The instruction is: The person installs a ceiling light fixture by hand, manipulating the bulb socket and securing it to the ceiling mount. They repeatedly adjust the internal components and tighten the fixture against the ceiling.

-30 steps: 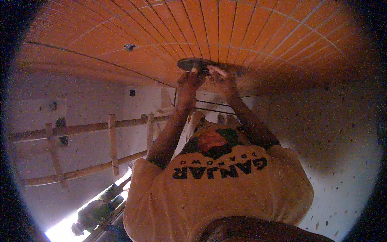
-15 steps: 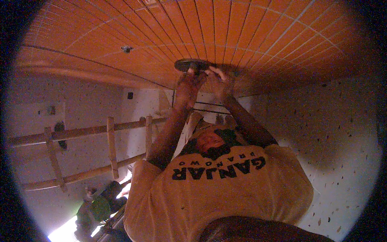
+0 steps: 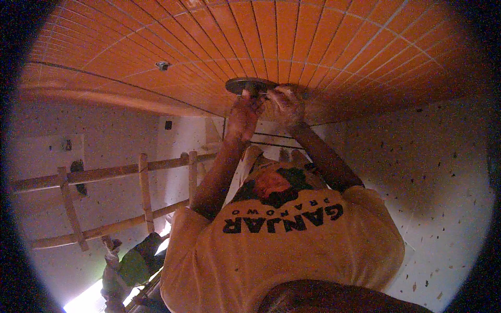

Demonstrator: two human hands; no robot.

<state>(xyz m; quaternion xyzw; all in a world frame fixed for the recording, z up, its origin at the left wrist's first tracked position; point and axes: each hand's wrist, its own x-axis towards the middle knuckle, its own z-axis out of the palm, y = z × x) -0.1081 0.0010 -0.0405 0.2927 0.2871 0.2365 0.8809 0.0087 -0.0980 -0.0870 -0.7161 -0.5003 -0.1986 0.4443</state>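
Observation:
A dark round disc (image 3: 237, 83), with what looks like a short stem below its middle, sits against or just in front of the orange tiled wall (image 3: 297, 36). My left hand (image 3: 241, 121) is closed beneath the disc, its fingers raised around the stem. Beside it, my right hand (image 3: 288, 108) has its fingers curled in at the disc's right edge. Whatever its fingertips pinch, if anything, is too small and dim to make out.
A small metal fitting (image 3: 163, 65) juts from the tiles at left. A wooden ladder (image 3: 143, 177) stands left of me. At lower left is another person in green (image 3: 134, 268). A pale speckled surface (image 3: 428, 208) lies to the right.
My right hand's fingers have shifted slightly at the disc's edge. My left hand stays beneath the disc. The other person at lower left has changed posture.

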